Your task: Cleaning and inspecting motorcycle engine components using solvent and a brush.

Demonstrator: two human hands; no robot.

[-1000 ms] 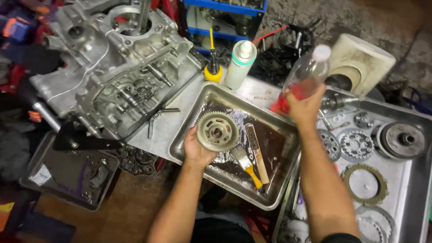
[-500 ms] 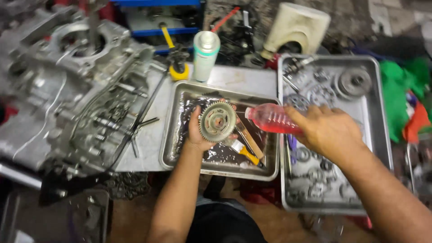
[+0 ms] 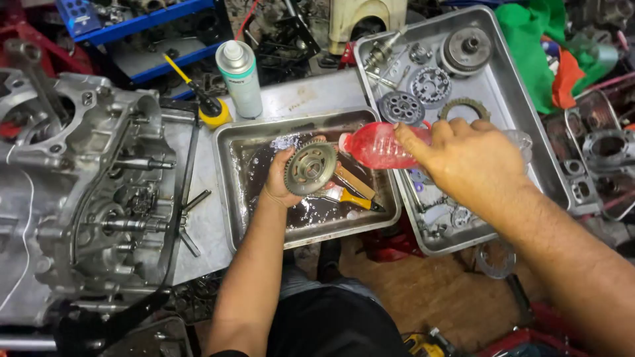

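My left hand (image 3: 279, 185) holds a round toothed metal gear (image 3: 310, 168) upright over a steel wash tray (image 3: 228, 178). My right hand (image 3: 466, 158) grips a clear plastic bottle of red liquid (image 3: 378, 145), tipped sideways with its mouth pointing at the gear. A brush with a yellow handle (image 3: 350, 196) lies in the tray under the gear. Dark wet liquid covers the tray's bottom.
A grey engine case (image 3: 79, 198) fills the left side. A white spray can (image 3: 239, 78) and a yellow-handled tool (image 3: 198, 96) stand behind the tray. A second steel tray (image 3: 522, 112) at the right holds clutch plates, sprockets and small parts. Green and orange rags (image 3: 536, 46) lie far right.
The bottle has come down from upright at the far side to lie tipped at the gear. The gear stays in my left hand over the tray. The view shifted right.
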